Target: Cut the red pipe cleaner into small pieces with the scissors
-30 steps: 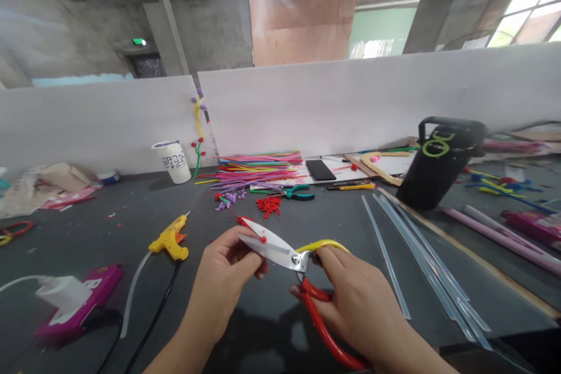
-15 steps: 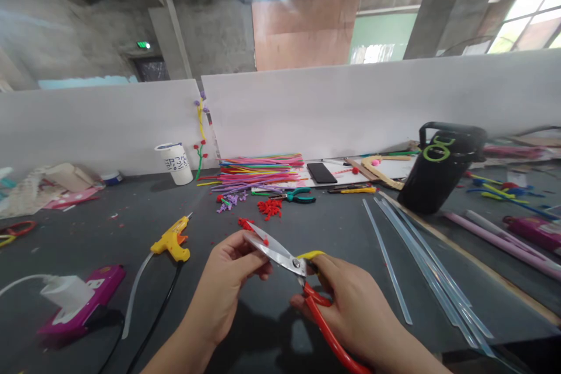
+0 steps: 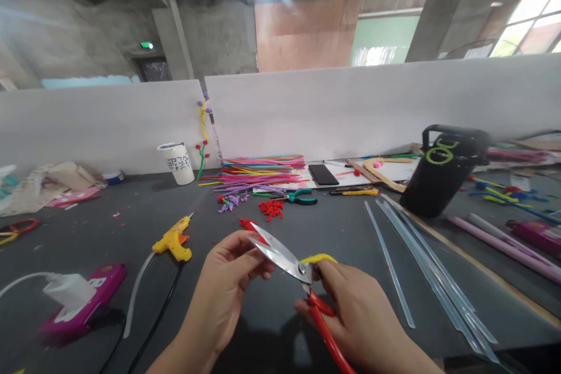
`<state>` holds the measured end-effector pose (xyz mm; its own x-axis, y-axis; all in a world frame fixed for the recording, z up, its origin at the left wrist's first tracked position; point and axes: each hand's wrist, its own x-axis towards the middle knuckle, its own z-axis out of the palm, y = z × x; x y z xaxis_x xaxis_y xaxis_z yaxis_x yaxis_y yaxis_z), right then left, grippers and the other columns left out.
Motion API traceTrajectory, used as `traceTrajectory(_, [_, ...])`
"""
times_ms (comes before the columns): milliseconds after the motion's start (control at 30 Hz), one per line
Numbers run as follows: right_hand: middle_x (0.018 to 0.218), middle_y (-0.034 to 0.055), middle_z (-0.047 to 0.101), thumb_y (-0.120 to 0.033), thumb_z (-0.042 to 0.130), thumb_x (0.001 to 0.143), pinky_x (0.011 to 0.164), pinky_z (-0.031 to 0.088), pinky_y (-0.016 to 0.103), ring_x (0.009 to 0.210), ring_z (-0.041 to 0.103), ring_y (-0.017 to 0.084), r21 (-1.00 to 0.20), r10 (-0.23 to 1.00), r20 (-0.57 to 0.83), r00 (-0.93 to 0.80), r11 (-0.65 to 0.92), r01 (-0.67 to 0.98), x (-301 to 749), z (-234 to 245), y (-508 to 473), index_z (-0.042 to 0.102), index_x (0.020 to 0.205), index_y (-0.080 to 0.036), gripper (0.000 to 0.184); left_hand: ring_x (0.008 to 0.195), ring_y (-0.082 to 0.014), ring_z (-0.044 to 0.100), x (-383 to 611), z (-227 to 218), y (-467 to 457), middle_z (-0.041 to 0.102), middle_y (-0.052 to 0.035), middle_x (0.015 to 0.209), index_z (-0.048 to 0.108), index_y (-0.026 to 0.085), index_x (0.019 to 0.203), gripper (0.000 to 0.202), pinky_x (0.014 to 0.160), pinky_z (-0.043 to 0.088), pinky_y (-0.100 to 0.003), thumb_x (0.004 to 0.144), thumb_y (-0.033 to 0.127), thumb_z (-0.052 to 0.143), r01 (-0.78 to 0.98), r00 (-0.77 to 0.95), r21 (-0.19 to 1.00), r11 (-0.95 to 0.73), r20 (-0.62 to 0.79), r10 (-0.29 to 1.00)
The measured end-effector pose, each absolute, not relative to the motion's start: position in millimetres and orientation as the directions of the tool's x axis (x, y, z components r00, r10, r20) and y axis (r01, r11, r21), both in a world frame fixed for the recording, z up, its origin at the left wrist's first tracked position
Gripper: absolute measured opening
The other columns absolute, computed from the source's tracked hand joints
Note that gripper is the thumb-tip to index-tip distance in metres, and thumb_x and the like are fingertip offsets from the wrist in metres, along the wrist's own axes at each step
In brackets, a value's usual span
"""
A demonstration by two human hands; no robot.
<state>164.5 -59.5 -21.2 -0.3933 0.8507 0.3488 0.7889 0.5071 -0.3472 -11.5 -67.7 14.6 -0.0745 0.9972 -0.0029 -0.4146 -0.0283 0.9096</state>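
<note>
Scissors [image 3: 284,258] with one red and one yellow handle sit low in the middle of the view, above the dark table [image 3: 342,228]. Their blades lie together and aim toward 10 o'clock. The right hand [image 3: 355,321] is clamped round the handles. The left hand [image 3: 223,286] is pinched shut on a short red pipe-cleaner piece [image 3: 248,224] – its end sticks up at the blade tips, touching them or just beside them.

From the scissors, a yellow glue gun [image 3: 173,241] lies at 9 o'clock and a pink power strip [image 3: 83,298] farther out at 8. Red cuttings [image 3: 272,208] and green-handled pliers [image 3: 300,197] lie at 12, with a pile of coloured pipe cleaners [image 3: 263,169] beyond them. Clear glue sticks [image 3: 421,263] lie at 3 – and a black container [image 3: 440,172] stands at 2.
</note>
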Motion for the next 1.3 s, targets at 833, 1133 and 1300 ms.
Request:
traceTrajectory(833, [0.063, 0.0034, 0.056, -0.055, 0.047, 0.072, 0.051, 0.031, 0.025, 0.056, 0.051, 0.017, -0.246, 0.789, 0.457, -0.410, 0.555, 0.794, 166.4, -22.5, -63.4, 0.050, 0.070, -0.018, 0.036, 0.050, -0.0076, 0.051, -10.9, 20.1, -71.3, 0.060, 0.0012, 0.060, 0.061, 0.014, 0.066, 0.006, 0.047, 0.040, -0.018, 0.062, 0.010, 0.063, -0.387, -0.127, 0.918, -0.092, 0.046, 0.991])
traceTrajectory(1133, [0.061, 0.0029, 0.056, -0.056, 0.045, 0.073, 0.050, 0.030, 0.025, 0.054, 0.051, 0.016, -0.244, 0.786, 0.465, -0.408, 0.557, 0.794, 165.6, -24.5, -61.9, 0.051, 0.070, -0.018, 0.039, 0.051, -0.0080, 0.052, -10.1, 19.7, -71.1, 0.059, 0.0014, 0.060, 0.060, 0.015, 0.064, 0.005, 0.049, 0.041, -0.018, 0.063, 0.010, 0.062, -0.406, -0.130, 0.909, -0.089, 0.038, 0.991])
traceTrajectory(1300, [0.061, 0.0033, 0.057, -0.056, 0.046, 0.073, 0.050, 0.030, 0.025, 0.054, 0.052, 0.017, -0.246, 0.786, 0.468, -0.404, 0.554, 0.795, 164.5, -24.9, -61.9, 0.051, 0.070, -0.018, 0.038, 0.051, -0.0075, 0.053, -10.7, 17.8, -71.0, 0.059, 0.0018, 0.060, 0.060, 0.015, 0.063, 0.006, 0.049, 0.041, -0.017, 0.064, 0.009, 0.061, -0.419, -0.117, 0.904, -0.082, 0.036, 0.992])
